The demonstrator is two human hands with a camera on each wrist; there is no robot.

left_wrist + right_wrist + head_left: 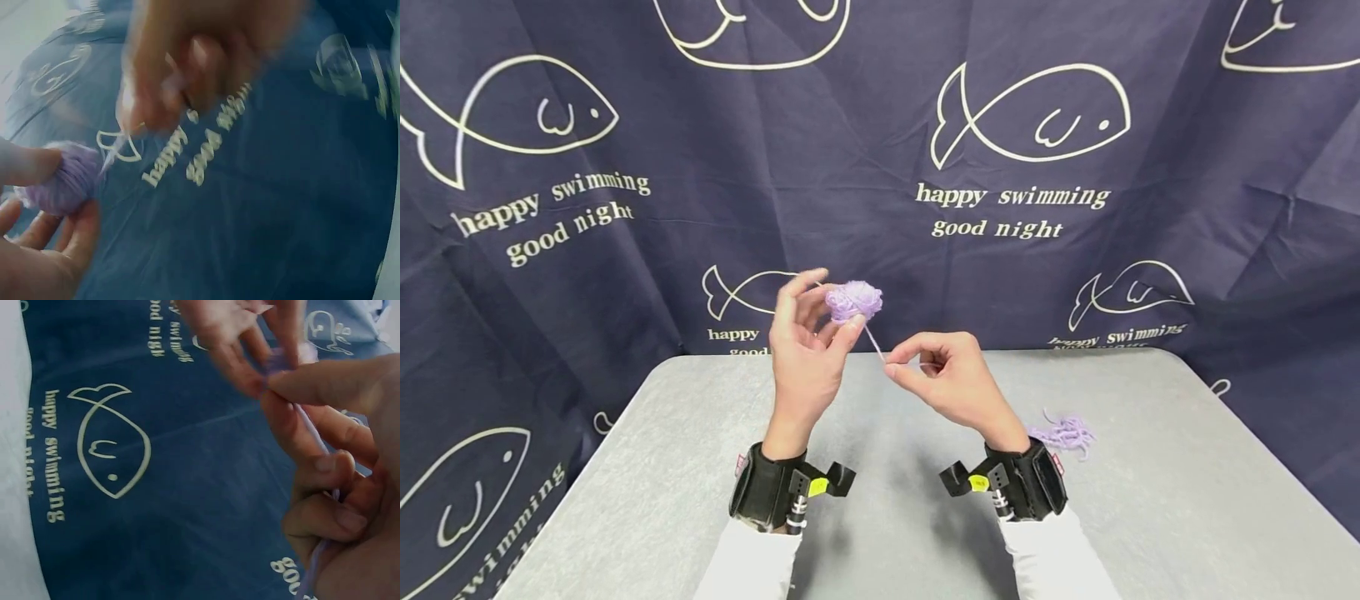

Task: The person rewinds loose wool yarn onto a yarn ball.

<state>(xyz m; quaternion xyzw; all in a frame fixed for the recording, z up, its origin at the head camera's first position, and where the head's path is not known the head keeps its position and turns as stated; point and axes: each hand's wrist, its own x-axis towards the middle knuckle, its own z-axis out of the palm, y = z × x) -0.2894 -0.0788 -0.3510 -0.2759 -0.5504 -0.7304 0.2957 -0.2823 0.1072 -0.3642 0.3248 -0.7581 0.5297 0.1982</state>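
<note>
Risk: yarn ball (853,301) held only by left hand (805,350) fingertips; right hand (947,379) pinching taut strand (875,342) — hard tug could pop ball loose or snap strand.

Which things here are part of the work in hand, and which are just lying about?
In hand:
- purple yarn ball, held up in the left hand
- yarn strand, pinched by the right hand

Lying about:
- loose yarn scraps on the grey table
- fish-print cloth behind

free: grey table (715,467) around hands | obstacle: yarn scraps (1063,433) right | rear: backdrop cloth (865,167)
</note>
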